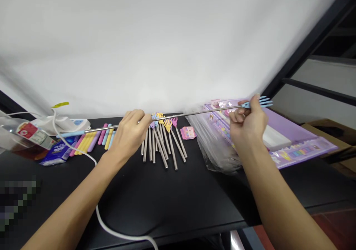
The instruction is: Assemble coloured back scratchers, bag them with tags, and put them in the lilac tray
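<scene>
A telescopic back scratcher (pixel 194 112) with a thin metal rod is held out long across the view above the table. My right hand (pixel 248 122) pinches its light blue claw head at the right end. Around the middle of the rod, my left hand (pixel 130 129) is closed. The light blue handle (pixel 71 134) sticks out to the left. Below the rod lie several metal back scratcher rods (pixel 164 142) with yellow, pink, blue and purple claw heads. Several pastel handles (pixel 89 140) lie in a row to the left, partly behind my left arm.
A pink stack of small cards (pixel 188 132) lies beside the rods. Clear plastic bags (pixel 215 150) and purple packaging (pixel 303 146) are on the right. At left are a bottle (pixel 30 138), a blue packet (pixel 57 153) and a power strip (pixel 75 124); a white cable (pixel 97 209) crosses the black table.
</scene>
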`<state>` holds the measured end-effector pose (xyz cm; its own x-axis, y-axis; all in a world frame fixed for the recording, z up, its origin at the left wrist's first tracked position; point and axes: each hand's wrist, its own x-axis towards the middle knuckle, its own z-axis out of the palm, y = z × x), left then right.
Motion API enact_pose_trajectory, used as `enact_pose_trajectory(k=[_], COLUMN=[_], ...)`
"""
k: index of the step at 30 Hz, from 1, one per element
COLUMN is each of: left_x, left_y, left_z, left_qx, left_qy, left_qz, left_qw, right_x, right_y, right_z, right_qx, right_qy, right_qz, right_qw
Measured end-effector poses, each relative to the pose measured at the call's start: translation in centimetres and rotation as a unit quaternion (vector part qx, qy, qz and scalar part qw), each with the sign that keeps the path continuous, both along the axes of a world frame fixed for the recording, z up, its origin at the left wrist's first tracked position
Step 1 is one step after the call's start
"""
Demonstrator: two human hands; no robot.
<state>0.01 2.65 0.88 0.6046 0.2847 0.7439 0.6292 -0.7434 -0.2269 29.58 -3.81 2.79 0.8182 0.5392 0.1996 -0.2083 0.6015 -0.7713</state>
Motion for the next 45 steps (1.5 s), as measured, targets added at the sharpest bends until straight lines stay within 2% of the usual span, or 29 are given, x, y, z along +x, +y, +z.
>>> enact_pose_trajectory(k=[6,9,15,19,22,25,28,30,35,38,41,45], left_x=[0.9,1.4,2.5,2.3,1.6,0.9,0.5,0.1,-0.8,-0.7,-0.8,-1.5], left_y=[0.0,-0.6,-2.8,-3.4,-2.9,-2.2,-1.8,-1.5,-0.4,-0.3,-0.3,0.2], left_z=[-0.6,-0.6,0.1,0.4,0.5,0.5,0.3,0.2,0.4,0.6,0.8,0.9], left_qx=[0.007,0.01,0.059,0.07,0.062,0.05,0.037,0.031,0.081,0.12,0.115,0.129], left_qy=[0.002,-0.006,0.041,0.039,0.002,-0.021,-0.003,0.014,0.006,0.007,0.016,0.01], left_qz=[0.01,-0.021,-0.108,-0.125,-0.125,-0.129,-0.138,-0.128,-0.051,-0.06,-0.068,-0.06], left_qw=[1.0,1.0,0.992,0.989,0.99,0.99,0.99,0.991,0.995,0.991,0.991,0.99], right_x=[1.6,2.7,5.9,6.3,5.1,2.4,-0.6,-1.5,-1.6,-3.1,-4.4,-4.0], right_y=[-0.7,-1.2,-2.2,-2.1,-1.3,-0.1,0.7,0.8,0.4,0.5,0.7,0.7], right_z=[0.9,1.0,0.4,0.3,0.1,-0.4,-0.7,-0.6,-0.5,-0.9,-1.1,-1.0], right_qx=[0.012,0.023,0.018,0.004,0.005,0.005,0.008,0.011,0.023,0.018,0.007,0.027], right_qy=[0.036,0.065,0.088,0.112,0.119,0.096,0.096,0.104,0.116,0.13,0.121,0.118], right_qz=[-0.039,-0.06,-0.069,-0.064,-0.046,-0.024,0.051,0.082,0.036,0.076,0.127,0.07], right_qw=[0.999,0.996,0.994,0.992,0.992,0.995,0.994,0.991,0.992,0.988,0.985,0.99])
